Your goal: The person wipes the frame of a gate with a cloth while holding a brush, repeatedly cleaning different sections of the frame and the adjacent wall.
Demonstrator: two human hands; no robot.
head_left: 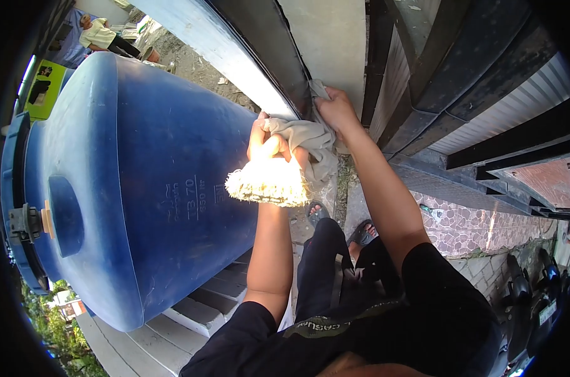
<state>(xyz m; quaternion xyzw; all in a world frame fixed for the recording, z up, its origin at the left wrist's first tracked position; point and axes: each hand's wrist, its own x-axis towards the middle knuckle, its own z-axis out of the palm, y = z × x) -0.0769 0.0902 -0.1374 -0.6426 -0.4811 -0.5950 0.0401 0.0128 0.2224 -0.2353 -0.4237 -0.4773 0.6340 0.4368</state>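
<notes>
My left hand [274, 146] is closed around a brush whose thick pale bristles [266, 183] point back toward me, brightly lit by the sun. A bunched grey cloth [313, 141] runs from that hand across to my right hand [336, 113]. The fingers of my right hand pinch the cloth's far end against the edge of a dark, glossy post [279, 56]. The brush's handle is hidden in my left fist.
A big blue water tank [172, 151] lies close on my left. Dark metal beams [448, 119] and corrugated sheet rise on the right. A person [106, 38] is in the background at upper left. Parked motorcycles [530, 295] stand at lower right; pale stone paving [467, 232] lies below the beams.
</notes>
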